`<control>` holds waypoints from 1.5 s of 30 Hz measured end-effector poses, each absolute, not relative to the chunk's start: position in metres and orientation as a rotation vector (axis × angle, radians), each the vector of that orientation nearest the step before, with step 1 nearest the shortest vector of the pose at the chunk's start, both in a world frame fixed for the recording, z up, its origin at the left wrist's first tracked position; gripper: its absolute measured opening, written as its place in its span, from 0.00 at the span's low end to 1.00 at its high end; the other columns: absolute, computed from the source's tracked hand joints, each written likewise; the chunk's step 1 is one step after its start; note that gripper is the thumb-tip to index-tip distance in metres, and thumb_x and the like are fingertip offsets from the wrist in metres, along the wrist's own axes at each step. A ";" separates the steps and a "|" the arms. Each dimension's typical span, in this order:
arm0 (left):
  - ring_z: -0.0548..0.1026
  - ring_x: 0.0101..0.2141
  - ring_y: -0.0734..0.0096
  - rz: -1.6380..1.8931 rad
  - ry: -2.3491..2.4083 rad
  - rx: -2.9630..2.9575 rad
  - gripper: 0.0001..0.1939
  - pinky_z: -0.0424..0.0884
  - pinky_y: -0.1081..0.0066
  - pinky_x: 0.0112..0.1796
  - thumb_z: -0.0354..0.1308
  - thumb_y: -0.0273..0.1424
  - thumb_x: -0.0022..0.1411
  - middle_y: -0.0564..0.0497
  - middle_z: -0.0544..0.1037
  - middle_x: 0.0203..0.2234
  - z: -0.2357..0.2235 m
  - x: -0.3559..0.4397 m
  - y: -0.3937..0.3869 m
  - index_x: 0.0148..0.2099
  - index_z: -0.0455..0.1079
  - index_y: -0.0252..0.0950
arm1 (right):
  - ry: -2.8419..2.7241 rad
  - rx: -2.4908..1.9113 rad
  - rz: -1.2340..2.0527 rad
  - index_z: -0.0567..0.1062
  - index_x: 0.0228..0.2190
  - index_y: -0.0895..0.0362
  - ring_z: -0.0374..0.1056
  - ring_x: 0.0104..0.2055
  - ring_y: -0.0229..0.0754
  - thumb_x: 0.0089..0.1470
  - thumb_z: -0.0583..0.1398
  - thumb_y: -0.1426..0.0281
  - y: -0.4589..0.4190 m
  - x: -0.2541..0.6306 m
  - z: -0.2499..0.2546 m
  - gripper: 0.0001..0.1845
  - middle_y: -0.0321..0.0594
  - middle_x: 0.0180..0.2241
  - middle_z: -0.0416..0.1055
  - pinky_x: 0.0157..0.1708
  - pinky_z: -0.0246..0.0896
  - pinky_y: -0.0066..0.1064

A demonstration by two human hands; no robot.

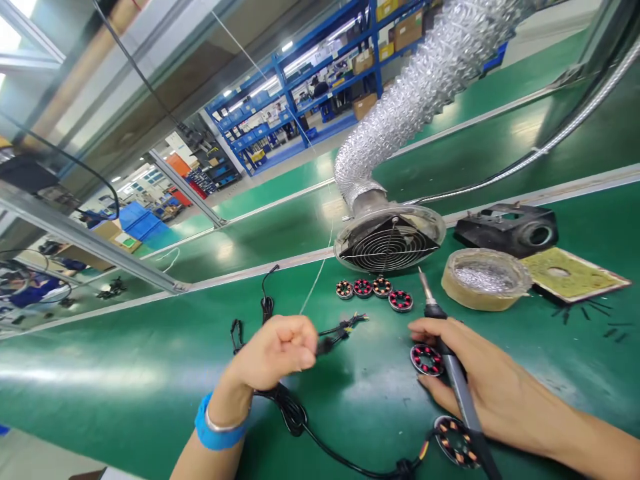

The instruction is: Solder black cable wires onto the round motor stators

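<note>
Green bench (125,380) below, right hand (493,373) clasps soldering iron (461,392) and coil ring (426,360); left hand (275,353) curls, hold unclear.

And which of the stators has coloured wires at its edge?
The lowest stator in the picture, partly covered by the soldering iron: coloured wires meet its left side; the others show none.

Workshop; soldering iron (455,375); foil duct (406,100)

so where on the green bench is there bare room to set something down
Widest free patch: the green bench left of the blue wristband. Smaller: between the coiled black cable and the held red coil ring. Crowded: the right side, with the soldering iron, round tan tub and yellow pad.
</note>
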State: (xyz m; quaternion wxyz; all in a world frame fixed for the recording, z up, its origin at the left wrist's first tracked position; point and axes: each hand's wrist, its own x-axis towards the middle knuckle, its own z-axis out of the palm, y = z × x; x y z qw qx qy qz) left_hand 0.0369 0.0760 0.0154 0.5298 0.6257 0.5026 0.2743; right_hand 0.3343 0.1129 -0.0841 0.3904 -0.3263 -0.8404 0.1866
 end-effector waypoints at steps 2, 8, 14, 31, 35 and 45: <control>0.53 0.18 0.78 0.492 1.274 1.620 0.14 0.49 0.76 0.21 0.57 0.40 0.61 0.60 0.57 0.15 0.007 0.068 0.073 0.30 0.63 0.36 | -2.052 -0.829 0.534 0.65 0.48 0.52 0.74 0.35 0.43 0.52 0.59 0.71 0.109 0.332 -0.076 0.21 0.42 0.38 0.74 0.34 0.75 0.33; 0.58 0.20 0.73 0.285 1.423 2.028 0.04 0.52 0.72 0.26 0.50 0.30 0.62 0.58 0.60 0.18 -0.016 0.113 0.063 0.33 0.63 0.38 | -1.833 -0.799 0.915 0.62 0.47 0.50 0.72 0.28 0.34 0.57 0.56 0.74 0.092 0.321 -0.059 0.16 0.33 0.32 0.72 0.27 0.71 0.23; 0.69 0.31 0.67 0.454 1.326 2.034 0.14 0.62 0.69 0.36 0.42 0.34 0.70 0.50 0.73 0.29 -0.015 0.114 0.078 0.39 0.68 0.37 | -1.854 -0.714 0.764 0.64 0.43 0.51 0.71 0.28 0.32 0.56 0.57 0.78 0.089 0.312 -0.054 0.14 0.31 0.29 0.73 0.30 0.69 0.21; 0.54 0.19 0.78 0.651 0.982 1.209 0.32 0.51 0.74 0.23 0.48 0.63 0.57 0.56 0.66 0.19 -0.055 0.135 0.093 0.31 0.64 0.35 | -1.874 -0.776 0.685 0.65 0.44 0.52 0.71 0.25 0.32 0.56 0.55 0.79 0.104 0.312 -0.054 0.15 0.32 0.29 0.72 0.27 0.71 0.20; 0.55 0.19 0.78 0.646 0.967 1.179 0.31 0.52 0.74 0.23 0.50 0.60 0.58 0.56 0.67 0.19 -0.052 0.135 0.092 0.31 0.65 0.34 | -1.845 -0.784 0.799 0.64 0.45 0.53 0.73 0.26 0.33 0.56 0.55 0.78 0.104 0.312 -0.058 0.15 0.35 0.32 0.73 0.28 0.72 0.23; 0.48 0.14 0.80 0.593 0.853 1.079 0.29 0.44 0.74 0.18 0.52 0.61 0.56 0.62 0.62 0.13 -0.055 0.136 0.087 0.33 0.60 0.37 | -1.806 -0.694 0.912 0.64 0.47 0.50 0.72 0.27 0.33 0.55 0.57 0.79 0.101 0.311 -0.062 0.19 0.33 0.32 0.73 0.29 0.72 0.24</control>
